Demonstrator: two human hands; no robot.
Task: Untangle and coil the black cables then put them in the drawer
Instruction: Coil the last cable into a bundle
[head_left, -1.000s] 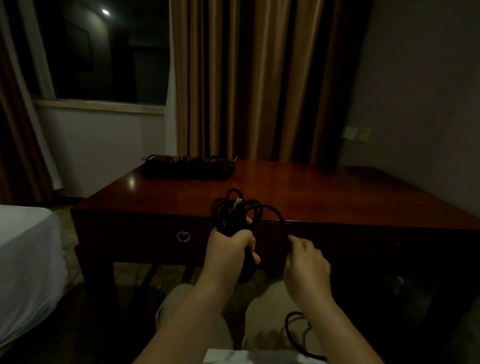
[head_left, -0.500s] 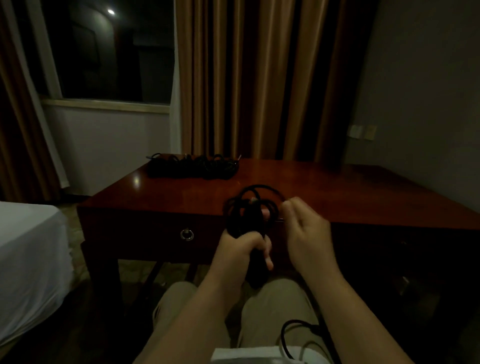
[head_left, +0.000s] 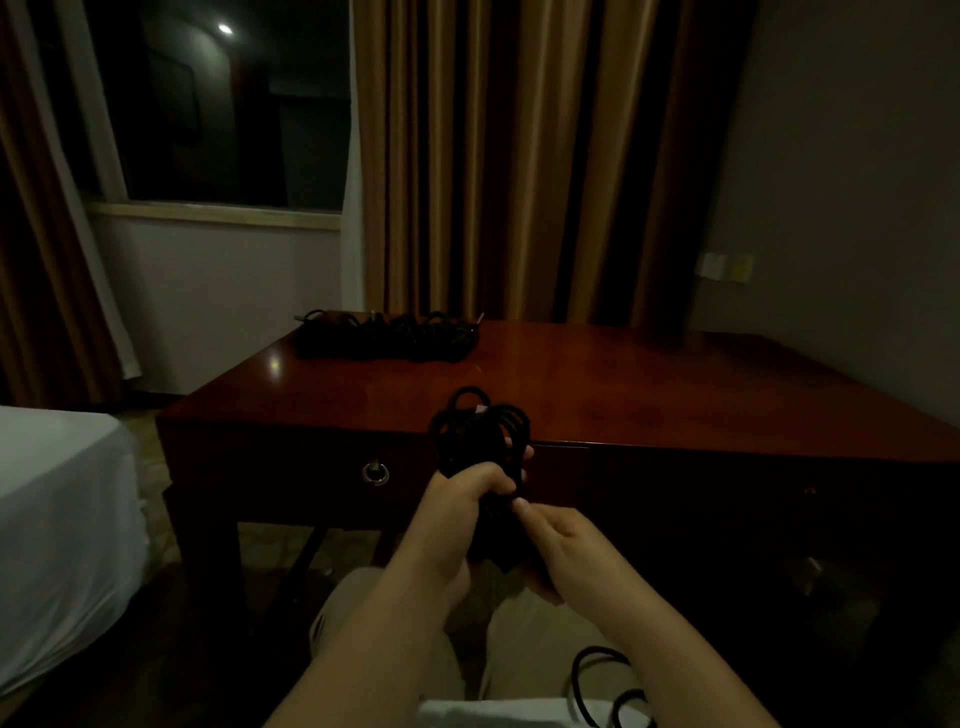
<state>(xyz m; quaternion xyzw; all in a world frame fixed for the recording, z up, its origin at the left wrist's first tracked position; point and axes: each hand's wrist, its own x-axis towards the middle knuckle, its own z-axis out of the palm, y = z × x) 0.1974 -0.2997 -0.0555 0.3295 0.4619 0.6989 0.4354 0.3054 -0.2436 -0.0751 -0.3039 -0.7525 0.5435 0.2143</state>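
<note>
The black cable bundle (head_left: 480, 441) is held upright in front of the table's near edge, above the person's lap, its loops fanning out over the top of the left hand (head_left: 457, 506). That hand is wrapped tight round the waist of the coil, likely to keep the finished turns from springing apart. The right hand (head_left: 563, 545) sits just below and to the right, fingers curled with the fingertips (head_left: 519, 504) touching the cable where it leaves the left fist; it seems to be feeding or wrapping the loose end, though the exact pinch is lost in the dark. A slack tail of the cable (head_left: 602, 680) loops over the right thigh, so winding looks unfinished.

Behind, a heap of other black cables (head_left: 387, 335) lies along the far left edge of the table (head_left: 623, 395), well apart from the hands. The drawer (head_left: 291, 467) with its ring pull (head_left: 375, 473) is closed, left of the bundle. Bare tabletop lies between heap and hands. A bed (head_left: 57, 519) stands near the table's left corner, narrowing the room on that side; the right side is too dim to judge.
</note>
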